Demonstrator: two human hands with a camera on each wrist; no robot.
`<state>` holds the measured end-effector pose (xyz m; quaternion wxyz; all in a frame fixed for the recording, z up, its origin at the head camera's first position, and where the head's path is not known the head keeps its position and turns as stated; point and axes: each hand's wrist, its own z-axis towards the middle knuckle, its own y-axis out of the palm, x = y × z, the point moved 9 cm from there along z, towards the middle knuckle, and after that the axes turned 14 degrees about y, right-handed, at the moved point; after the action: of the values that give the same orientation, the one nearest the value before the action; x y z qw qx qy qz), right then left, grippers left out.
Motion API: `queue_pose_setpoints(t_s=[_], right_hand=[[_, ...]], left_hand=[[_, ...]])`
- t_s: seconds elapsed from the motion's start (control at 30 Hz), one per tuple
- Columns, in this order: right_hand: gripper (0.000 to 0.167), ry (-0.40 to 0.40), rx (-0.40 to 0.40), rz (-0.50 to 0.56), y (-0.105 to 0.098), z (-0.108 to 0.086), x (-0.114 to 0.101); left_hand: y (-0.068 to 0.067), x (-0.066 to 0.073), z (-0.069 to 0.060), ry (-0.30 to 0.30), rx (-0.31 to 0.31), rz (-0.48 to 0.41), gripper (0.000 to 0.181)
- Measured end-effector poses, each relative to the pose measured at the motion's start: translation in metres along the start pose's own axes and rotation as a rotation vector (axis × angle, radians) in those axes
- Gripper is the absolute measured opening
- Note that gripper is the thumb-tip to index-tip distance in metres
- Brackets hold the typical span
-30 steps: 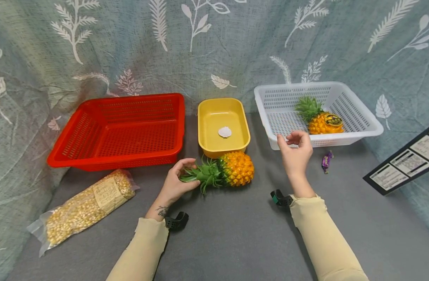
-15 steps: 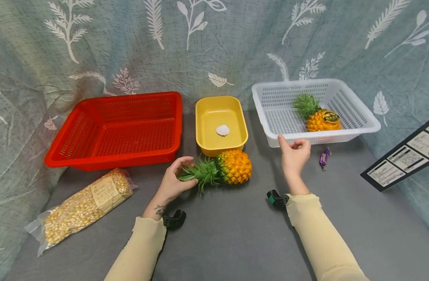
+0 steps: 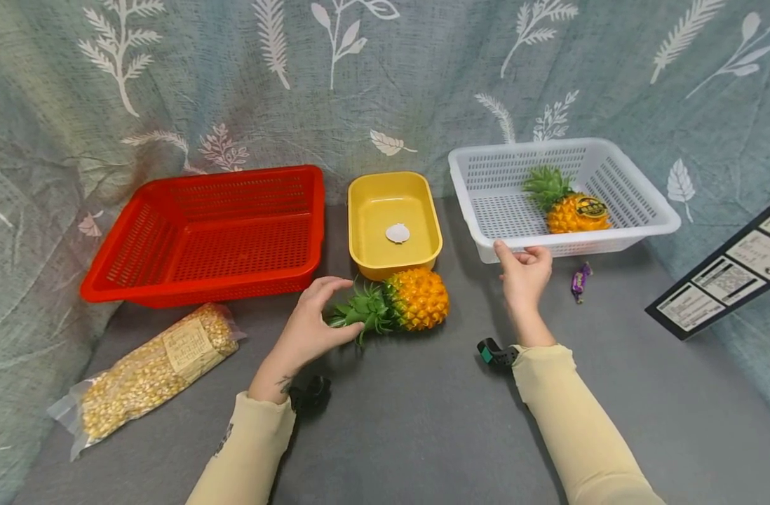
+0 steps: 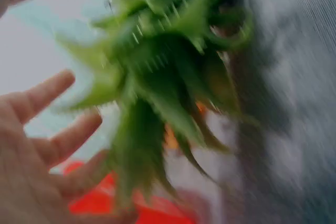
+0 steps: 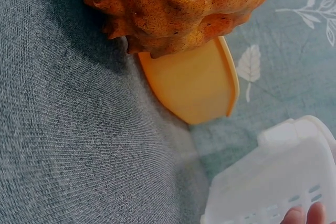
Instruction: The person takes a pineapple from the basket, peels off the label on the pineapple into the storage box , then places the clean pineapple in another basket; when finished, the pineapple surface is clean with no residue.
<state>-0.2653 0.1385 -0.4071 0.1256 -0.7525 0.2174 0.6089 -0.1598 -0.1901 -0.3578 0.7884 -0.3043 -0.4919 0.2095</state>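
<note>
A pineapple (image 3: pixel 416 298) lies on its side on the grey table, its green crown pointing left. My left hand (image 3: pixel 315 319) is spread around the leaf tips, thumb and fingers wide apart. In the left wrist view, gaps show between most fingers (image 4: pixel 60 90) and the crown leaves (image 4: pixel 157 77); whether a lower finger touches a leaf is unclear. My right hand (image 3: pixel 525 277) is at the front rim of the white basket (image 3: pixel 486 245), fingers loosely bent, holding nothing. A smaller pineapple (image 3: pixel 577 212) with a dark label lies inside that basket.
Behind the pineapple stands a yellow tub (image 3: pixel 394 270) with a white round piece (image 3: pixel 397 233) in it. A red basket (image 3: pixel 278 284) and a bag of corn kernels (image 3: pixel 151 372) are at left. A purple wrapped candy (image 3: pixel 579 282) and a labelled black-edged box (image 3: pixel 726 273) are at right.
My left hand has loosened from the crown's leaf tips and spread wider. My right hand stays near the white basket's rim, its fingers a little lower. The head view has shifted slightly.
</note>
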Motion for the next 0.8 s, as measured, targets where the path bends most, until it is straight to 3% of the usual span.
queue_pose_setpoints(t_s=[0.1, 0.2, 0.3, 0.4, 0.53, 0.8], right_hand=[[0.040, 0.000, -0.009, 0.018, 0.002, 0.000, -0.001], [0.041, -0.002, -0.010, 0.031, 0.003, 0.000, -0.001], [0.041, -0.004, -0.011, 0.029, 0.003, 0.000, -0.002], [0.041, 0.000, -0.013, 0.013, 0.003, 0.000, -0.002], [0.042, 0.015, -0.011, -0.012, 0.002, 0.001, 0.000], [0.043, 0.014, -0.013, -0.025, 0.001, 0.000, 0.001]], left_hand=[[-0.003, 0.018, 0.006, 0.048, 0.033, 0.134, 0.057], [-0.002, 0.041, 0.017, 0.141, 0.053, 0.244, 0.055], [0.009, 0.060, 0.031, 0.192, -0.007, 0.333, 0.059], [0.027, 0.069, 0.045, 0.163, -0.143, 0.408, 0.067], [0.052, 0.069, 0.057, 0.092, -0.305, 0.481, 0.077], [0.086, 0.066, 0.066, 0.046, -0.422, 0.585, 0.087]])
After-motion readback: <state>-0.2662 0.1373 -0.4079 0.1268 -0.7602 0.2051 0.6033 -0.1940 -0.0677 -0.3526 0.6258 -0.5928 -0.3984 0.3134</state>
